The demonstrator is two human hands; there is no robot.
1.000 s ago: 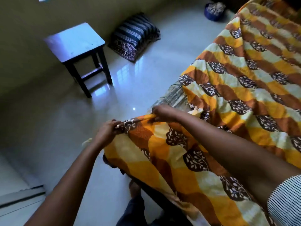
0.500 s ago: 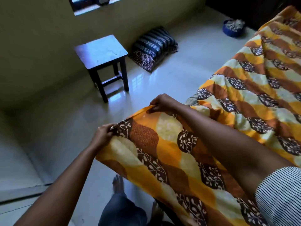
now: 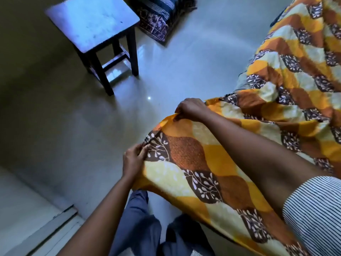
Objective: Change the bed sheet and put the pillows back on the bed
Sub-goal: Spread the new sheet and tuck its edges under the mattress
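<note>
Still pinching the edge of the bed sheet (image 3: 212, 154) with left hand (image 3: 133, 159) and right hand (image 3: 191, 109). Beyond the bed sheet: dark stool (image 3: 92, 23), striped pillow (image 3: 158, 17), glossy floor (image 3: 73, 135).

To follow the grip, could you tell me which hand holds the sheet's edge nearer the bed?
The right hand, gripping the edge beside the spread part of the sheet; the left hand pinches it lower, over the floor.

Dim room, floor glare, bowed edges

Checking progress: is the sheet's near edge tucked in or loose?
Loose: left hand and right hand hold the sheet up by its edge.
</note>
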